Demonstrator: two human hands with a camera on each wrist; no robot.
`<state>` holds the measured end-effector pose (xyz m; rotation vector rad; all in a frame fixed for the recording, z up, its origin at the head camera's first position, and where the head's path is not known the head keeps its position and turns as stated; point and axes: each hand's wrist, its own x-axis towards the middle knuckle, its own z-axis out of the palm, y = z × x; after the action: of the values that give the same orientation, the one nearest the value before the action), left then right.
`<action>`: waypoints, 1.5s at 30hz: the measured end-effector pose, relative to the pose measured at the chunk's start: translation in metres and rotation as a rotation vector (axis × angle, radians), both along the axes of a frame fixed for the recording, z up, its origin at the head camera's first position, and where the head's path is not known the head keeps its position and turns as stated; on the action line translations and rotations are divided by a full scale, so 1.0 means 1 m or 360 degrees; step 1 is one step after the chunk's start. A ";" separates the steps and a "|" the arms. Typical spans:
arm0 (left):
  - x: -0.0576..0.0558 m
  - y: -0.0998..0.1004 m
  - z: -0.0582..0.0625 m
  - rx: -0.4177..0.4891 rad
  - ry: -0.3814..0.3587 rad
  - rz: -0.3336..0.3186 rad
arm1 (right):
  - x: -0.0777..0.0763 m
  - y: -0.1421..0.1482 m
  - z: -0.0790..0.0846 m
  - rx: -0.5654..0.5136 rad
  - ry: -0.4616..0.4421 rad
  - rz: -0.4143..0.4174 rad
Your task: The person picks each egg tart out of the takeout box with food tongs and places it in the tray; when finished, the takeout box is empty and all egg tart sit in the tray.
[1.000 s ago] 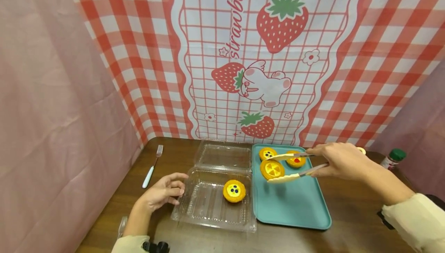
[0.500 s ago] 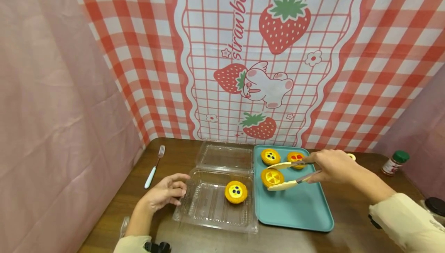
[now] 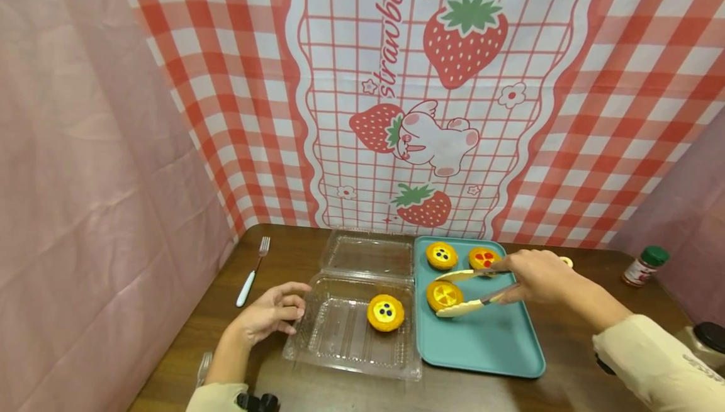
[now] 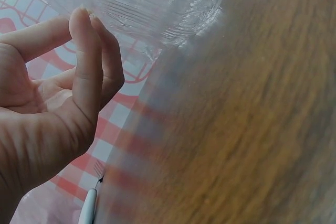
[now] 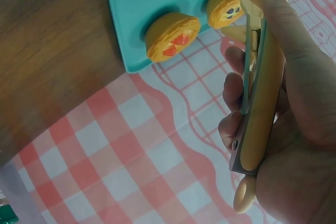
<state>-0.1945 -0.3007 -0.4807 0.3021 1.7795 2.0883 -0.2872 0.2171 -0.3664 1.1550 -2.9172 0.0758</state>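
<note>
My right hand [image 3: 535,275] grips a pair of tongs [image 5: 262,98] with cream tips and cream-lined handles. The tongs' tips are spread on either side of a tart with yellow wedge topping [image 3: 444,297], which sits on the teal tray [image 3: 481,349]. Behind it on the tray are a blueberry-topped tart [image 3: 442,255] and a red-topped tart [image 5: 172,36]. With thumb and fingers, my left hand [image 3: 272,312] pinches the left rim of an open clear plastic container [image 3: 334,336]. Inside that container, toward its right side, lies another blueberry-topped tart [image 3: 386,312].
A white-handled fork [image 3: 249,280] lies at the left of the table, and a second fork [image 3: 204,368] is partly hidden by the left forearm. On the right stand a green-capped bottle [image 3: 644,267] and a black-lidded jar [image 3: 708,339]. A checked cloth [image 3: 243,116] hangs behind.
The tongs and the wedge-topped tart have come down and toward me, away from the blueberry tart, onto the tray's left middle. The tips now stand wider around it. My left hand stays put.
</note>
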 end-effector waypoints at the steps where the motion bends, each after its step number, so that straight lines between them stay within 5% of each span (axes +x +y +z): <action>1: 0.000 0.000 0.000 -0.0002 0.0002 -0.0001 | 0.000 0.000 0.000 -0.0001 0.0000 -0.0004; 12: 0.000 0.000 0.001 0.0004 0.0010 -0.0013 | 0.007 0.005 0.003 -0.0023 -0.0055 -0.0193; 28: 0.000 0.000 -0.001 -0.0035 0.0021 -0.0004 | 0.013 0.011 0.011 -0.0122 0.0003 -0.0240; 38: 0.000 0.001 0.001 -0.0040 0.0012 0.0003 | 0.023 -0.011 0.029 -0.0317 -0.0018 -0.0084; 45: 0.001 0.001 0.002 -0.0047 0.0019 0.0010 | 0.032 -0.039 0.030 -0.0261 0.0042 0.0078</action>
<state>-0.1939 -0.2992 -0.4790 0.3023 1.8188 2.0666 -0.2554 0.1778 -0.3365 1.1913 -2.7977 0.2915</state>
